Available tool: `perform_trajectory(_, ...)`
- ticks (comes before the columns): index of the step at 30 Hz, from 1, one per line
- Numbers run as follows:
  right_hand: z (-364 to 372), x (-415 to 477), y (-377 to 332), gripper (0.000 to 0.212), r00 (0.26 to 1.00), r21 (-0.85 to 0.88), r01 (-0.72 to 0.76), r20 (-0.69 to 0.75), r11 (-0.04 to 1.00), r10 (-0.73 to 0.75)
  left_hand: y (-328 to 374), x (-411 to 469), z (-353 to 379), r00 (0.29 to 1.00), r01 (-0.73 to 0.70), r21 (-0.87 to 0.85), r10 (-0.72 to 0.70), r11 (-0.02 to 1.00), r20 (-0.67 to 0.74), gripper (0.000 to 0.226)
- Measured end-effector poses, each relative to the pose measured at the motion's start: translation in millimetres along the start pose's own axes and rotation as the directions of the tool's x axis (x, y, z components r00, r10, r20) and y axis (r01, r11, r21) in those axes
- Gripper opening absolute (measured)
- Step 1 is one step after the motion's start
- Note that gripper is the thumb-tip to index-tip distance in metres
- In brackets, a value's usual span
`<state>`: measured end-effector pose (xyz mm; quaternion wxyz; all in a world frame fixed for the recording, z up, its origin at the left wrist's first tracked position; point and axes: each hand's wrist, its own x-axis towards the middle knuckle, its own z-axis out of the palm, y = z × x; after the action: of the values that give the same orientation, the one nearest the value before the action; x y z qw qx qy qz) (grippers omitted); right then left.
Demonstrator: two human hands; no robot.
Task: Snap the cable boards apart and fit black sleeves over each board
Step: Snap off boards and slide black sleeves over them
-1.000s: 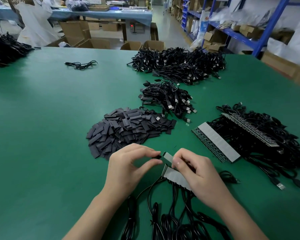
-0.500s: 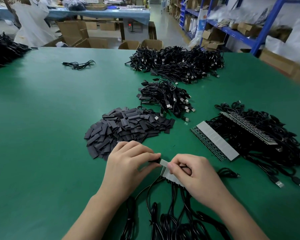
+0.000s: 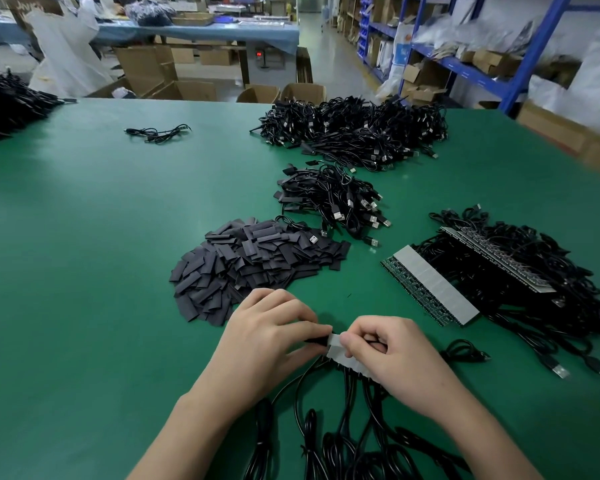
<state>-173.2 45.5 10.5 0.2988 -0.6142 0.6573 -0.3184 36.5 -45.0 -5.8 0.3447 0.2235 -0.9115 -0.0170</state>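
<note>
My left hand (image 3: 267,337) pinches a black sleeve (image 3: 316,340) at the end of a grey-taped board strip (image 3: 336,348). My right hand (image 3: 392,355) grips that strip, and its black cables (image 3: 326,427) trail toward me. The sleeve's mouth meets the strip's end board; how far it covers the board is hidden by my fingers. A heap of loose black sleeves (image 3: 253,265) lies just beyond my left hand. More unsnapped board strips (image 3: 430,285) with cables rest to the right.
A small pile of sleeved cables (image 3: 333,199) lies past the sleeve heap, and a big cable pile (image 3: 354,133) sits farther back. One loose cable (image 3: 156,133) is at the back left. Another cable mass (image 3: 4,105) covers the table's far left edge.
My hands have closed together. The single board that stood apart from the strip a second ago now sits between my fingertips, with the sleeve against it.
</note>
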Motion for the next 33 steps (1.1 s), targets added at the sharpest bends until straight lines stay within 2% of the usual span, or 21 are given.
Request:
perform_trajectory(5, 4.3, -0.2, -2.4, 0.034, 0.999, 0.033, 0.005, 0.040, 0.999, -0.007, 6.8, 0.4, 2.4, 1.000, -0.013, -0.049, 0.014, 0.999, 0.026, 0.014)
perform_trajectory(7, 5.4, -0.6, -2.2, 0.030, 0.999, 0.033, 0.008, 0.037, 0.999, -0.009, 9.1, 1.1, 3.1, 1.000, 0.000, -0.074, 0.002, 0.997, 0.027, 0.015)
perform_trajectory(10, 3.2, 0.7, -3.0, 0.018, 1.000, 0.074, -0.003, 0.010, 0.997, 0.002, 9.7, 1.6, 1.9, 0.997, 0.069, -0.144, -0.065, 0.987, 0.036, 0.015)
perform_trajectory(18, -11.0, -2.5, -11.1, 0.013, 1.000, 0.192, 0.009, 0.011, 0.981, -0.012, 11.1, 1.3, -3.4, 0.977, 0.205, -0.260, -0.179, 0.944, 0.119, 0.021)
perform_trajectory(23, -11.8, -0.1, -8.4, 0.015, 1.000, 0.177, -0.010, -0.009, 0.984, 0.011, 12.0, 1.7, -3.3, 0.957, 0.286, -0.340, -0.252, 0.896, 0.141, 0.025)
perform_trajectory(26, -10.7, -0.2, -8.0, 0.017, 1.000, 0.193, -0.019, -0.001, 0.981, 0.019, 11.3, 2.0, -4.3, 0.954, 0.296, -0.351, -0.255, 0.889, 0.157, 0.017)
perform_trajectory(33, -7.6, 0.3, -7.2, 0.021, 0.998, 0.280, -0.055, 0.023, 0.958, 0.051, 14.8, 1.0, -2.9, 0.956, 0.286, -0.388, -0.235, 0.876, 0.173, 0.016)
